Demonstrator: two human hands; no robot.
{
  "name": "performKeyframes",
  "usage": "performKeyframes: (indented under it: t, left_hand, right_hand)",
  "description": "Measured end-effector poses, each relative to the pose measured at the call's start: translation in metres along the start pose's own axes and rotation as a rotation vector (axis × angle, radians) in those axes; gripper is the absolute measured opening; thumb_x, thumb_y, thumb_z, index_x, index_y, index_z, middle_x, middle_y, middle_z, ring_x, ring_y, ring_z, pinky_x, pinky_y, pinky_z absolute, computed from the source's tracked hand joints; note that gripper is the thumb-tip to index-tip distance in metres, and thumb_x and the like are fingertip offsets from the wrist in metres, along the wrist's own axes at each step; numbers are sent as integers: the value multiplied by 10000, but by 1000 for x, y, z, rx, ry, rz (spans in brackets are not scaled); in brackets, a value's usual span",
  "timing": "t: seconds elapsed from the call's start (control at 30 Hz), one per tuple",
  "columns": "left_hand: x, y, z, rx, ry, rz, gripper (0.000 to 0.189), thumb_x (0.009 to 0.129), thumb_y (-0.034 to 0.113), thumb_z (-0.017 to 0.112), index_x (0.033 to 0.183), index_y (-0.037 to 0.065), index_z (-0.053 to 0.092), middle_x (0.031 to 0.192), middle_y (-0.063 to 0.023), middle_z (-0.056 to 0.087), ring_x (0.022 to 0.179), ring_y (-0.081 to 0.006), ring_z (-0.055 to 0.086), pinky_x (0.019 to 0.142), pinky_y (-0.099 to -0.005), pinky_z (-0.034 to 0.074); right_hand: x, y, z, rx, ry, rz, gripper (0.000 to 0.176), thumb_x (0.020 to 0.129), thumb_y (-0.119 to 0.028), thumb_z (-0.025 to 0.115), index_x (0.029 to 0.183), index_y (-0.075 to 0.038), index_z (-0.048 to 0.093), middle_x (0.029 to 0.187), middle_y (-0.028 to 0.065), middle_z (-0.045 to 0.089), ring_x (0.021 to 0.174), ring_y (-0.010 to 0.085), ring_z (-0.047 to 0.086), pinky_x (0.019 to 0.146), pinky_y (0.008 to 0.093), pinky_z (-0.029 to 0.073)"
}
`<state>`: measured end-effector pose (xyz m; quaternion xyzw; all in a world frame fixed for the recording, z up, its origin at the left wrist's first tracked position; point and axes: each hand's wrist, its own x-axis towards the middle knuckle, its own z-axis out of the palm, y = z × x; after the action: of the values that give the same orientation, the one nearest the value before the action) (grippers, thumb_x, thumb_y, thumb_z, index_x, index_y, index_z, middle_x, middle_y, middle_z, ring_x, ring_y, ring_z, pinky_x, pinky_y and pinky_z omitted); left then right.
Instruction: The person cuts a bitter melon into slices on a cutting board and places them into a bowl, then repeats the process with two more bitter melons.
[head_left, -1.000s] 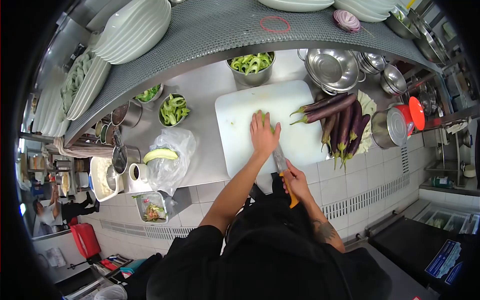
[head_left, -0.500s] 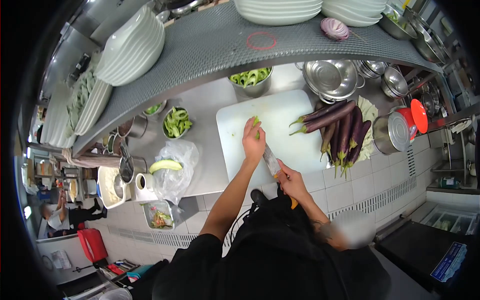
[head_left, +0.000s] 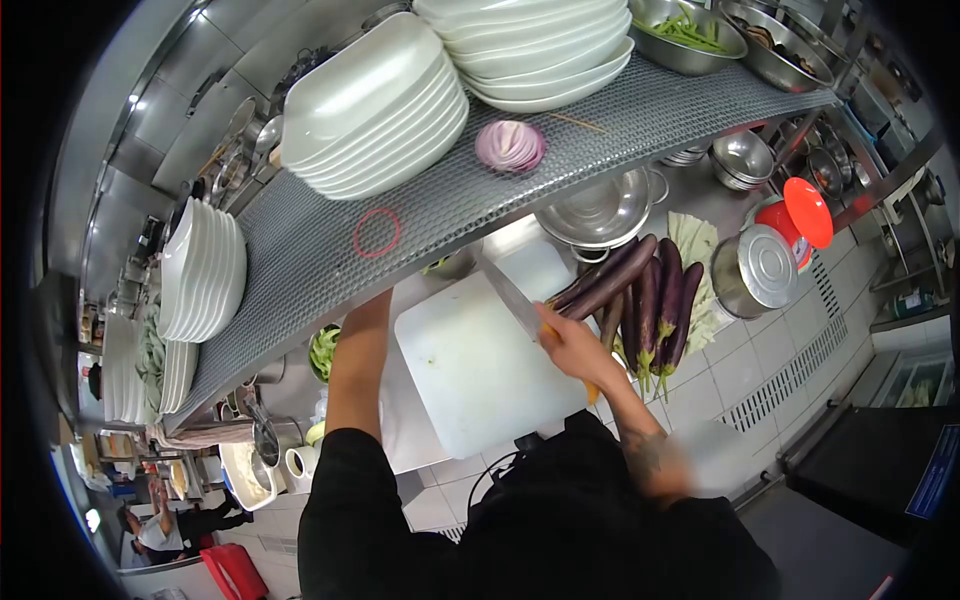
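My right hand (head_left: 573, 347) is closed around the orange handle of a kitchen knife, whose broad blade (head_left: 512, 298) points up and left over the far part of the white cutting board (head_left: 470, 370). Only small green bits lie on the board. My left forearm (head_left: 357, 370) reaches under the overhead shelf, and the shelf hides that hand. Purple eggplants (head_left: 640, 290) lie in a pile to the right of the board, close to my right hand. Beyond the board, a bowl of cut green vegetable (head_left: 452, 265) shows only partly below the shelf edge.
The mesh-covered shelf (head_left: 300, 240) crosses above the counter, bearing stacked white dishes (head_left: 380, 110) and a cut red onion (head_left: 511, 147). A steel colander (head_left: 600, 210) and lidded pot (head_left: 757, 270) stand right. Another green vegetable bowl (head_left: 324, 352) sits left. A person (head_left: 160, 530) is far left.
My left hand has left the board and gone forward under the shelf; the green piece it touched is gone from the board. The knife has swung forward. The view has shifted.
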<state>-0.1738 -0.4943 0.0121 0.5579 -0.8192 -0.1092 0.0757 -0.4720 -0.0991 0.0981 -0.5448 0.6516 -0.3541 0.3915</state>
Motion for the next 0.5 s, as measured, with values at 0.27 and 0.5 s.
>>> performKeyframes:
  t: [0.27, 0.5]
  left_hand:
    - [2, -57, -18, -74, -43, -81, 366, 992, 206, 608, 1338, 88, 624, 1281, -119, 678, 1141, -294, 656, 942, -401, 532]
    - [-18, -98, -41, -256, -31, -187, 396, 1003, 221, 600, 1382, 105, 595, 1269, -97, 685, 1117, -276, 665, 915, -400, 543]
  right_hand:
    - [-61, 35, -5, 401, -145, 238, 574, 992, -152, 556, 1547, -144, 412, 711, -5, 525, 532, 86, 514, 491, 265, 465]
    - [-45, 43, -1, 367, -76, 167, 553, 951, -166, 625, 1475, -70, 478, 779, 178, 660, 648, 261, 622, 673, 381, 510]
